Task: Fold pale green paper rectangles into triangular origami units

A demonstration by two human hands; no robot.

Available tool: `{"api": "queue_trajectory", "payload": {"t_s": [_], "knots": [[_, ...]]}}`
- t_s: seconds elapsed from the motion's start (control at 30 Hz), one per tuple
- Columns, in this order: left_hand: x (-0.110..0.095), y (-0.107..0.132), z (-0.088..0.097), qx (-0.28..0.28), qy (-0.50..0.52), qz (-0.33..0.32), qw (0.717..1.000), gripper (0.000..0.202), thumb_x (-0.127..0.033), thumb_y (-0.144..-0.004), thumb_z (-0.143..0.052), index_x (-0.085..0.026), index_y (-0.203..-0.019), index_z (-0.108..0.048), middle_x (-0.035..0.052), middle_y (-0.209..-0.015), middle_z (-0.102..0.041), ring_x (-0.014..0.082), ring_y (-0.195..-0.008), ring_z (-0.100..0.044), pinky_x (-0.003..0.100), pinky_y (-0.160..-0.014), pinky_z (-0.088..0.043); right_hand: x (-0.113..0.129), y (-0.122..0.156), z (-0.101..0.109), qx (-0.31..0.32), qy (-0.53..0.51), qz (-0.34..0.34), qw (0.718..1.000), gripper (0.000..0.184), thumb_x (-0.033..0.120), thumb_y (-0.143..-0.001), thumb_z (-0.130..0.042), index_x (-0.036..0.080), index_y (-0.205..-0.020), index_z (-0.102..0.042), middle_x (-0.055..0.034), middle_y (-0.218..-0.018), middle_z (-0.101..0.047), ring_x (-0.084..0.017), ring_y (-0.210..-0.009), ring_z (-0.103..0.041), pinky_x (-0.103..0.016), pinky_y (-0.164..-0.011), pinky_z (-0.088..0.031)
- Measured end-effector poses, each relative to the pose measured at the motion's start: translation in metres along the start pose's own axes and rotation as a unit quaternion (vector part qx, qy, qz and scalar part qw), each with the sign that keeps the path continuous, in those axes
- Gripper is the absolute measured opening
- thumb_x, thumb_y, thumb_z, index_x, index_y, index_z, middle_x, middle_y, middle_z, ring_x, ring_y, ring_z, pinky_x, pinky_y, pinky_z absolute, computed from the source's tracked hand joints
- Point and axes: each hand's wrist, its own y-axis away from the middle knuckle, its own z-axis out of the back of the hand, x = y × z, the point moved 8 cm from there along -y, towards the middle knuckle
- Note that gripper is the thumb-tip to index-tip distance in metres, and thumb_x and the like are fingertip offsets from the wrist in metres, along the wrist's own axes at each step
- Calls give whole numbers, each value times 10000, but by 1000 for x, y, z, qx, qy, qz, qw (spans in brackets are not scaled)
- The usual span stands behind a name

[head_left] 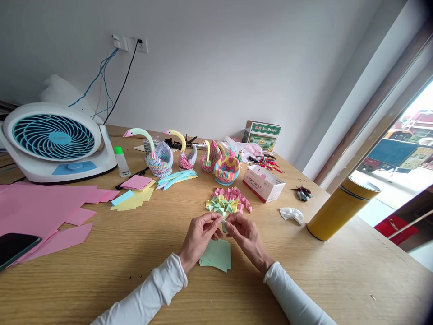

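Between my fingertips is a small piece of green paper (224, 225), mostly covered by the fingers. My left hand (202, 232) pinches its left side and my right hand (246, 235) its right side. Below the hands lies a small stack of green paper squares (217, 256), with a bit of pink showing at one edge. Just beyond my fingertips spreads a pile of folded paper triangles (223, 203) in green, yellow and pink. Behind that pile stands a round woven-looking paper piece (227, 170) in mixed colours.
Paper swans (159, 158) stand along the back, near blue paper strips (177, 178). At left are a fan (61, 142), a glue bottle (122, 162), pink sheets (43, 207) and a phone (16, 248). To the right are a sticky-note box (264, 183), a crumpled tissue (291, 215) and a yellow flask (341, 210).
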Motion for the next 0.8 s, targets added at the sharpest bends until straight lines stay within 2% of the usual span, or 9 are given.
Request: {"api": "queue_trajectory", "payload": {"t_s": [0.1,0.33,0.5,0.67,0.8], "knots": [[1,-1,0,4,0,-2,1000,305,-422,-827,-582,-136,-905,-655,2,-632,-620,120,-560,-588,205,-529,-460,-2,-1,0,3,10,1,1000,314,454,-833,-600,140,-815,-619,-24,-755,-592,-149,-679,-567,-267,-636,-494],[1,-2,-1,15,1,-5,1000,297,-415,-831,-579,-130,-869,-650,-6,-590,-591,104,-538,-564,198,-538,-455,-13,-3,-1,17,-38,-35,999,277,425,-807,-650,149,-825,-636,-24,-763,-608,-154,-683,-572,-274,-642,-476],[0,0,-2,20,6,2,1000,304,-420,-826,-582,-126,-866,-647,3,-615,-600,103,-533,-567,200,-527,-457,-15,-3,1,9,-40,-35,999,264,412,-794,-669,151,-789,-639,-23,-743,-602,-149,-664,-560,-273,-628,-467],[5,-1,-3,23,25,23,999,290,-412,-792,-626,-128,-851,-638,16,-726,-626,97,-546,-574,210,-540,-488,-13,-4,4,-7,-24,-22,999,261,409,-790,-672,152,-771,-635,-23,-737,-594,-144,-655,-544,-268,-613,-457],[10,-2,-1,15,14,23,1000,280,-399,-778,-646,-127,-844,-644,-6,-608,-606,108,-537,-579,208,-552,-491,-11,-4,5,-13,-10,-19,1000,266,411,-787,-673,149,-762,-634,-20,-723,-589,-138,-642,-528,-259,-596,-442]]}}
